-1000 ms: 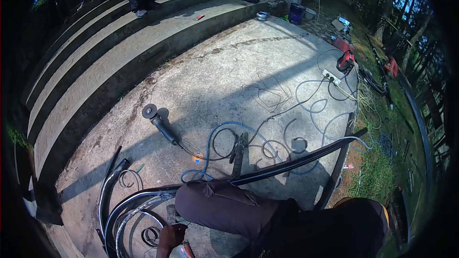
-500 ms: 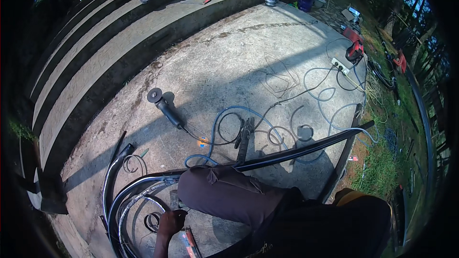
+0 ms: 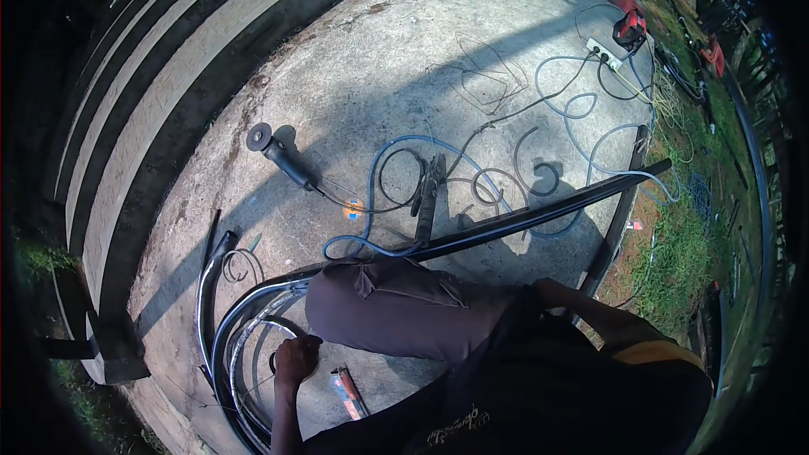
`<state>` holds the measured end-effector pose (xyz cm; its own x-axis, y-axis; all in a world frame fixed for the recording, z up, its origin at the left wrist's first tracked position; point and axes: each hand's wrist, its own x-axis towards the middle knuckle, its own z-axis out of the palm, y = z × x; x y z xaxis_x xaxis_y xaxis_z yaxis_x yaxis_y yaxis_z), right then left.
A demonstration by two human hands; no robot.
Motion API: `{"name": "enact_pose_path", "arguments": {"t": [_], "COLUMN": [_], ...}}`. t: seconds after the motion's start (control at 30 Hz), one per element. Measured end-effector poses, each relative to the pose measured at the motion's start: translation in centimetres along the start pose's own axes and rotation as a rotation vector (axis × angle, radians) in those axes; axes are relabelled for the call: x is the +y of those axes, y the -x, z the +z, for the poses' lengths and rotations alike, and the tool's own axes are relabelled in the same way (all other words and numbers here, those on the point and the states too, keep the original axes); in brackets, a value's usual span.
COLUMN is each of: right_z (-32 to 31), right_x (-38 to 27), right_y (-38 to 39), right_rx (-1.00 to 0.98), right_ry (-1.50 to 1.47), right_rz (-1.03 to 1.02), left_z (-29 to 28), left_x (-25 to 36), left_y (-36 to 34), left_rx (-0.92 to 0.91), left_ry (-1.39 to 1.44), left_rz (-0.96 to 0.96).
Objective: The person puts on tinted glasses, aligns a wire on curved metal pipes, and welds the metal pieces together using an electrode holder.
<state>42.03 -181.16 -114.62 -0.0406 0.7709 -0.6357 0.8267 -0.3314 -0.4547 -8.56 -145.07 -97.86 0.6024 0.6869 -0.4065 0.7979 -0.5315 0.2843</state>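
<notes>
My left hand (image 3: 295, 360) is closed beside my bent knee, inside the curve of several bent black tubes (image 3: 233, 313). Its fingers curl round something dark that I cannot make out. A narrow red-and-white packet (image 3: 349, 393) lies on the concrete to its right. My right hand (image 3: 552, 294) is at the top of my thigh near my dark shirt, its fingers hidden. Beyond my knee, a long black bar (image 3: 539, 217) stretches to the right. A dark elongated tool (image 3: 429, 202) stands out beyond the bar.
An angle grinder (image 3: 285, 162) lies on the concrete floor (image 3: 354, 84) ahead, its cord running past an orange disc (image 3: 352, 208). Blue hose (image 3: 389, 145) and black cables loop to the right, toward a white power strip (image 3: 603, 54). Concrete steps (image 3: 168, 93) rise at left; grass (image 3: 674, 261) borders the right.
The view has shifted, bringing the floor items nearer the top. My right forearm and hand have come into view at my thigh. My left hand has moved slightly, still closed.
</notes>
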Motion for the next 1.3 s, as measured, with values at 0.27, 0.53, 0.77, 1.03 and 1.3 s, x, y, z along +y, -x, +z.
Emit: {"name": "enact_pose_path", "arguments": {"t": [0.27,0.53,0.77,1.03,1.3], "right_z": [-16.6,-21.1,-23.1,-21.9,-22.6], "right_x": [-18.8,-28.6,-32.9,-39.5,-43.8], "right_y": [-2.4,-6.6,-4.7,-4.0,-5.0], "right_rx": [0.528,1.04,1.089,0.775,0.483], "right_ry": [-0.443,-0.107,-0.123,0.163,0.211], "right_rz": [-0.11,-0.816,-1.004,-1.225,-1.225], "left_z": [3.7,14.7,13.7,13.5,6.3], "left_x": [-4.3,-11.1,-12.2,-9.8,1.5], "left_y": [0.1,1.4,0.6,2.2,8.3], "left_rx": [-0.084,-0.215,-0.151,-0.003,0.014], "left_ry": [0.033,0.042,-0.158,0.005,0.318], "left_rz": [-0.074,0.146,0.252,-0.206,-0.414]}}
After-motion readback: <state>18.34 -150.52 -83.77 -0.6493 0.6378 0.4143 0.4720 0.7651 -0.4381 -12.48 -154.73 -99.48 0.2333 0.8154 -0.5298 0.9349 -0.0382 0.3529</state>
